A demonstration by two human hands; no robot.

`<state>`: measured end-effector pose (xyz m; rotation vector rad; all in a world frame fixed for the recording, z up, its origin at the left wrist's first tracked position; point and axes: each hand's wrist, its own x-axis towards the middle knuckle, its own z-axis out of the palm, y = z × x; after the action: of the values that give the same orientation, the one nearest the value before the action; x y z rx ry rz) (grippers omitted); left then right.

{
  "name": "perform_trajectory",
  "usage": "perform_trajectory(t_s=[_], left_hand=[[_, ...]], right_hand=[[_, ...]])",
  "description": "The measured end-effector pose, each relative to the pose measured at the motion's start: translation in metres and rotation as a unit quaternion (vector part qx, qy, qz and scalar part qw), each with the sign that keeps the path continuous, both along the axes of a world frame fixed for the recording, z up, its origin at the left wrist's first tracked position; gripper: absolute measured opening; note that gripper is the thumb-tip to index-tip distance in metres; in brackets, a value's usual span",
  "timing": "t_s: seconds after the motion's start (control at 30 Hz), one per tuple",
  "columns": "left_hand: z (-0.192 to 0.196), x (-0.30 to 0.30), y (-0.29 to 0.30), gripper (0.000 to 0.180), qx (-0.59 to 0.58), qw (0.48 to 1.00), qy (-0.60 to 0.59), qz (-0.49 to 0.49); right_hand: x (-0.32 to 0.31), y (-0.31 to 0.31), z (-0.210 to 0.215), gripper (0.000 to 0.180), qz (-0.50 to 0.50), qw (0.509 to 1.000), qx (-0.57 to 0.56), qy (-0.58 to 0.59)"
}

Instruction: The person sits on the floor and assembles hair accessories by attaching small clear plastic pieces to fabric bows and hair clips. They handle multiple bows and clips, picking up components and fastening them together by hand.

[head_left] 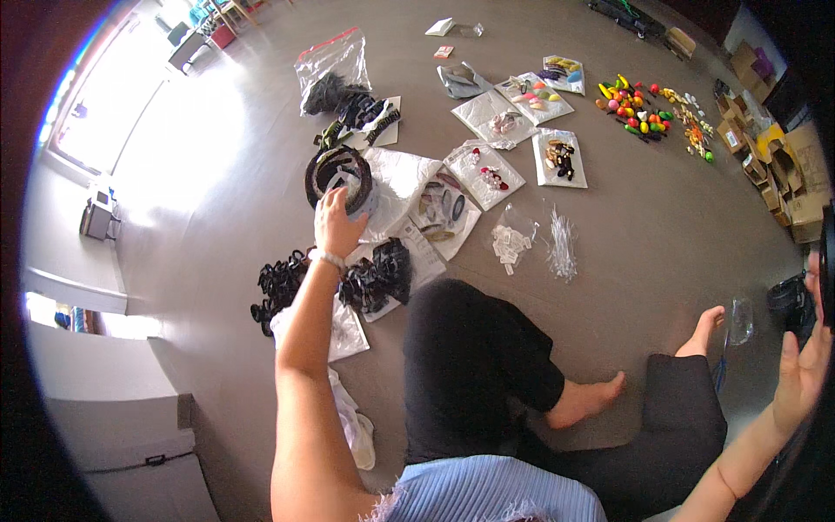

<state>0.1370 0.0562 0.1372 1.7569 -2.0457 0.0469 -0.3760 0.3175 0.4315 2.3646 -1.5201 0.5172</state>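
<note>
We've got the left hand point(340, 228) stretched out, fingertips at the near edge of a round bundle of dark bands point(317, 177) with clear wrap point(348, 186) in its middle. Bundle sits at twelve o'clock from that grip, touching it, just left of a white padded bag point(402, 174) at two. Round shape, so we see no long axis to line up with; the near rim is what the fingers meet. Left grip: fingers extended and slightly bent; we can't tell if they're grasping the wrap or only resting there.

Right hand point(798, 383) is well apart, raised near four o'clock at the frame's edge, partly cut off; can't tell if it's holding anything. A black item point(787, 303) shows just beyond it. Left is clearly nearer the bundle.

Around the left grip, on the floor point(609, 261): black clips point(380, 277) at five, a bag of oval clips point(445, 209) at three.
</note>
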Motion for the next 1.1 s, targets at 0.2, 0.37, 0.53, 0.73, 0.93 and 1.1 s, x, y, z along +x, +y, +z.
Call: perform_trajectory(t_s=[0.2,0.37,0.53,0.73,0.93,1.1], left_hand=[[-0.008,0.023,-0.080,0.042,0.330,0.899,-0.283,0.045],[-0.033,0.015,-0.098,0.046,0.346,0.883,-0.309,0.069],[-0.051,0.029,-0.103,0.052,0.390,0.893,-0.221,0.049],[-0.041,0.051,-0.107,0.050,0.361,0.922,-0.134,0.046],[-0.027,0.077,-0.107,0.051,0.333,0.933,0.094,0.102],[-0.028,0.096,-0.105,0.052,0.296,0.927,0.189,0.131]], right_hand=[[-0.039,0.023,-0.052,0.043,-0.193,0.977,0.085,-0.026],[-0.052,0.041,-0.090,0.040,-0.314,0.925,0.130,-0.170],[-0.061,0.034,-0.098,0.039,-0.334,0.914,0.158,-0.168],[-0.065,0.033,-0.101,0.038,-0.340,0.904,0.186,-0.181],[-0.071,0.036,-0.105,0.038,-0.342,0.899,0.198,-0.191],[-0.070,0.037,-0.106,0.037,-0.338,0.896,0.203,-0.206]])
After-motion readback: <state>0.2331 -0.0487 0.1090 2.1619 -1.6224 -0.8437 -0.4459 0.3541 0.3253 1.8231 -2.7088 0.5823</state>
